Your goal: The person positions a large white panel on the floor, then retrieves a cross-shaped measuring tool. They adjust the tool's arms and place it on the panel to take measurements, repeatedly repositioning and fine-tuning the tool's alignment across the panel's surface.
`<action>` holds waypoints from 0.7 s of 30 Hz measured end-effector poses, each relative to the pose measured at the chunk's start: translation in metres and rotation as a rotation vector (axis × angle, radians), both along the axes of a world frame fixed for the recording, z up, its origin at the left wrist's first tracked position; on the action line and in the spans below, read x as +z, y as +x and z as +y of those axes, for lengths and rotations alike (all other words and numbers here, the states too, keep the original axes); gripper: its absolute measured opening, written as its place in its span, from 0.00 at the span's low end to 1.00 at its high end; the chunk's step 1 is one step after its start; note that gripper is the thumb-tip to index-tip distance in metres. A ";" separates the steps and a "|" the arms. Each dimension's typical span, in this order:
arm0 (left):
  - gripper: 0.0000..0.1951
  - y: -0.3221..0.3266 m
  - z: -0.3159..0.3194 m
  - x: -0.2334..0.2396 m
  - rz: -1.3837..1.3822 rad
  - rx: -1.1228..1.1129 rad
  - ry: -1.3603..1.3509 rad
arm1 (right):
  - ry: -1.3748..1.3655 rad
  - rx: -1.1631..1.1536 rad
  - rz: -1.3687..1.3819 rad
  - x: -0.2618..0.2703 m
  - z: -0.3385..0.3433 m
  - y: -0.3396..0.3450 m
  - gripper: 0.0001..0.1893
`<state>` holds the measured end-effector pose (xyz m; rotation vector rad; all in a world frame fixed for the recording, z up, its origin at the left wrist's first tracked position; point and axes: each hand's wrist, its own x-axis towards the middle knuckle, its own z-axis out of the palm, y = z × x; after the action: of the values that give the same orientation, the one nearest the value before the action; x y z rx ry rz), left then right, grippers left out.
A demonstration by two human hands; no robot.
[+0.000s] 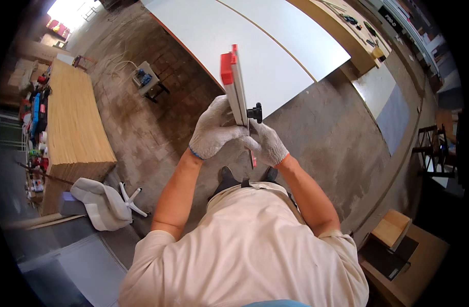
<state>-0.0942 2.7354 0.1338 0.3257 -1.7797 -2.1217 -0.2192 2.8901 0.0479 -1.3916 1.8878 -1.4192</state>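
My left hand (215,128), in a white knit glove with a blue cuff edge, grips a long aluminium bar tool (238,92) with a red end block and a black star knob (255,113). It resembles a measuring or cutting guide; its exact kind cannot be told. My right hand (268,142), in a similar glove with an orange cuff edge, holds the lower, thin part of the same tool below the knob. The tool stands roughly upright in the picture, over the near corner of a large white panel (280,69).
A tall stack of wooden sheets (75,122) stands at the left, with a grey swivel chair (104,203) near it. A small stool (148,82) bears a blue power tool. Another wooden bench (330,23) with tools lies beyond the panel. A wooden box (390,229) sits lower right.
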 end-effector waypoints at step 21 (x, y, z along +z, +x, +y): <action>0.24 0.023 0.005 -0.045 0.227 0.068 0.539 | 0.063 0.021 0.292 0.006 0.016 -0.020 0.30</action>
<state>-0.0714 2.7402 0.0892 0.2580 -1.0412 -2.4466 -0.2392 2.9065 0.0543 -1.6561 2.0662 -1.1870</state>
